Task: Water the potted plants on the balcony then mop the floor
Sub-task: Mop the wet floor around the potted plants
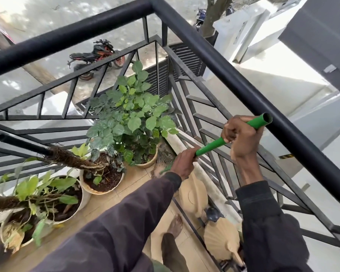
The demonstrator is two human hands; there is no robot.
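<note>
Balcony railing (224, 65), potted plants (133, 118) flank handle (210, 147).

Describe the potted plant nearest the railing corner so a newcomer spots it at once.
Find where the two black top rails meet. Below that corner, pots line the tiled floor. The corner pot ends the row: bushiest shrub, and no fibre-wrapped pole like the next pot has.
</note>
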